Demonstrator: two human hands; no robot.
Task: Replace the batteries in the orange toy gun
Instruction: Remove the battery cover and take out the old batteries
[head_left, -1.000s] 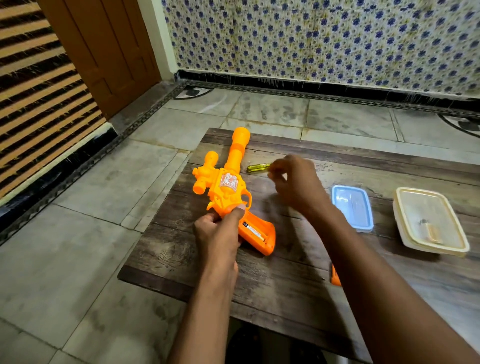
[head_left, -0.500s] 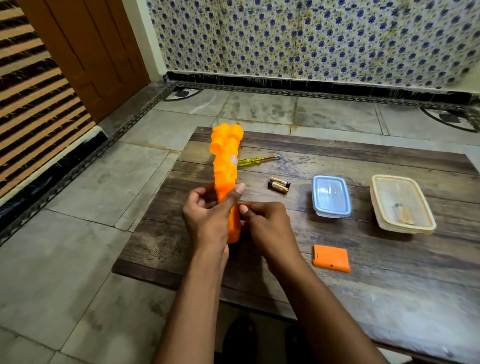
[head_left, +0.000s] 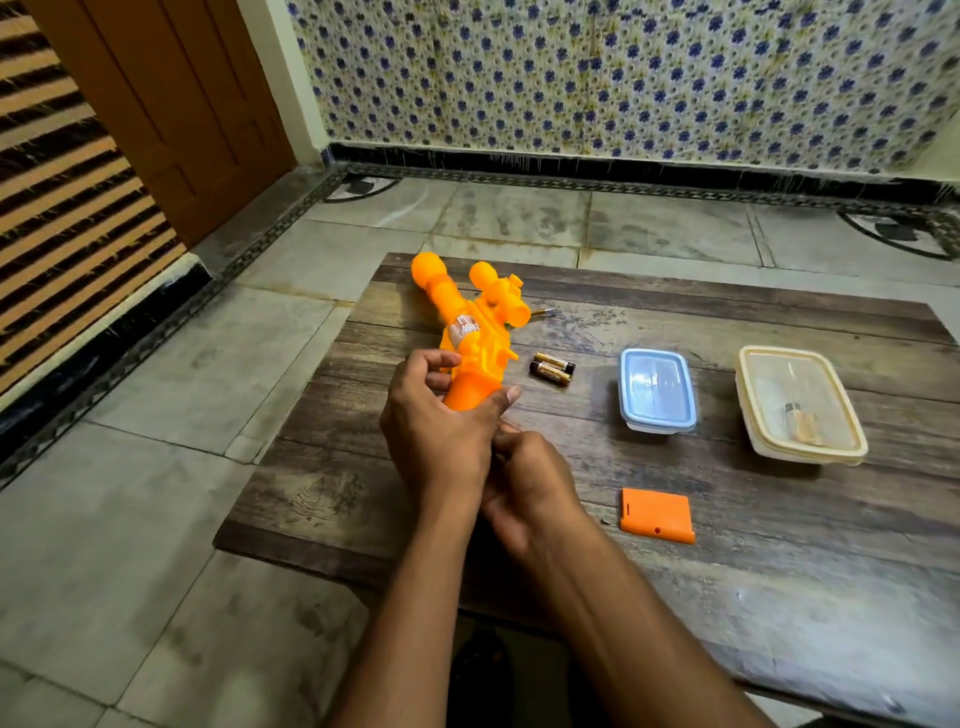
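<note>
The orange toy gun (head_left: 470, 332) is lifted off the low wooden table (head_left: 779, 561), barrel pointing away and left. My left hand (head_left: 441, 431) grips its handle. My right hand (head_left: 530, 483) is tucked just below and behind the left hand at the bottom of the handle, fingers curled; what they touch is hidden. Two dark batteries (head_left: 551, 368) lie side by side on the table right of the gun. The orange battery cover (head_left: 657, 514) lies flat nearer to me.
A screwdriver tip (head_left: 543, 312) pokes out behind the gun. A blue-lidded box (head_left: 657, 389) and a cream box (head_left: 800, 405) with a small item inside sit at the right. Tiled floor surrounds the table, with a wooden door at the back left.
The gun was lying on the table under my left hand, then was lifted and turned. My right hand left the far side of the table, where the two batteries now lie, and came to the handle's bottom.
</note>
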